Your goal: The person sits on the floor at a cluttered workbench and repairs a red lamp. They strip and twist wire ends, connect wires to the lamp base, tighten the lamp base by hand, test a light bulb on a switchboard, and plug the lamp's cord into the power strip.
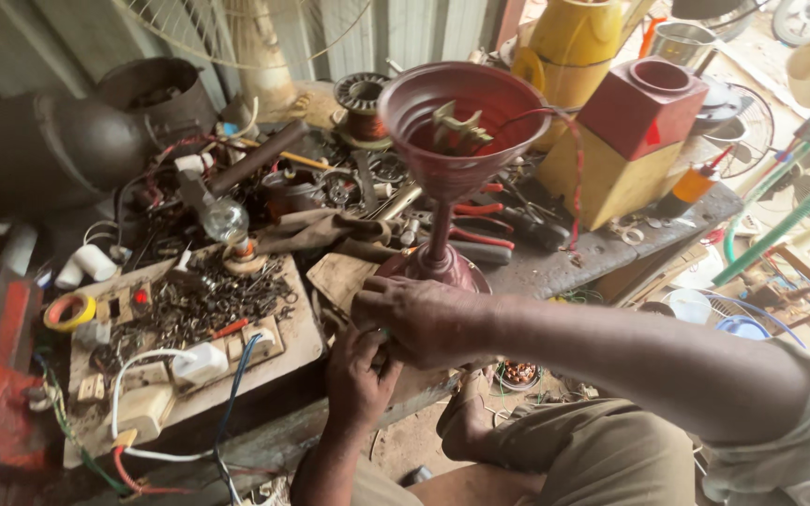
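A small part, too hidden to be named, is pinched between the left hand [360,375] and the right hand [414,319], both curled shut. It is held just in front of the red fan stand [442,187]. The stand's bowl is open, with wires loose inside; much looks unfinished.

You're sitting in a repair workshop, no doubt about it. At your twelve o'clock stands a maroon metal funnel-shaped fan housing [457,122] on a cluttered dark workbench [564,258]. At ten o'clock, a worn wooden test board [297,342] carries sockets, a clear glass bulb [225,220] and a heap of small dark metal parts [213,300]. A copper-wound motor coil [364,105] sits at eleven, red-handled pliers [480,234] just past the funnel's stem, and a wire fan guard [236,23] leans against the corrugated wall.
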